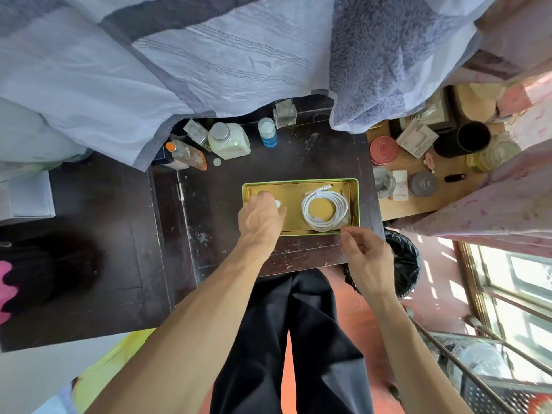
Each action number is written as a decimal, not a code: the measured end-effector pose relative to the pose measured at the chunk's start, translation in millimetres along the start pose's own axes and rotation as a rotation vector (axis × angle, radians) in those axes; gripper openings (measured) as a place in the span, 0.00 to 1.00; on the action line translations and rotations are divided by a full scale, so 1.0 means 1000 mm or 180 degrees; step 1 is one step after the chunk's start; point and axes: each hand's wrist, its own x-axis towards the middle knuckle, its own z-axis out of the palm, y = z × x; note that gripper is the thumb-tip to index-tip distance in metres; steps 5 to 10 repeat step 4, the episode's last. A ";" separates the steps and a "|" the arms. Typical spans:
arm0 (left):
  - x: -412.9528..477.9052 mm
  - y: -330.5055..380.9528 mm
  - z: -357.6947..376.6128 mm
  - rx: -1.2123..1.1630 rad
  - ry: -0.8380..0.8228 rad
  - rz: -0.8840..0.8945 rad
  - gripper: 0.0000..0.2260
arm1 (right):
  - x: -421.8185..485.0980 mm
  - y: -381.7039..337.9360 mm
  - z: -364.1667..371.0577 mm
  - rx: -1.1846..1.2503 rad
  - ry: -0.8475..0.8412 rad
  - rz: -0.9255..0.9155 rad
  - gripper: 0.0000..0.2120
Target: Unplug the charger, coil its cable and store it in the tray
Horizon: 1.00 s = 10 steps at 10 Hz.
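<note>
While the left hand (260,216) sets a small white piece, likely the charger (277,203), into the tray (298,183), fingers closed on it | cable (325,209) coiled at tray's right | right hand (366,255) loosely curled, empty, at the rim | risk: a nudge could loosen the coil.

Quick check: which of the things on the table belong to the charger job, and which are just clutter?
Job: tray; coiled cable in it; small white charger under left hand.

Clutter: white bottle, blue-based bottle, orange-capped bottle, clear glass bottle.
</note>
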 end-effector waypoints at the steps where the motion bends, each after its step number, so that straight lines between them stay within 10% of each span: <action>1: -0.003 0.002 -0.007 -0.0062 0.0022 -0.0049 0.19 | -0.002 0.001 -0.001 0.0151 0.0013 0.0047 0.05; 10: -0.094 -0.034 -0.106 -0.0803 -0.0356 -0.0014 0.19 | -0.077 -0.078 -0.074 0.0740 0.0030 -0.0076 0.09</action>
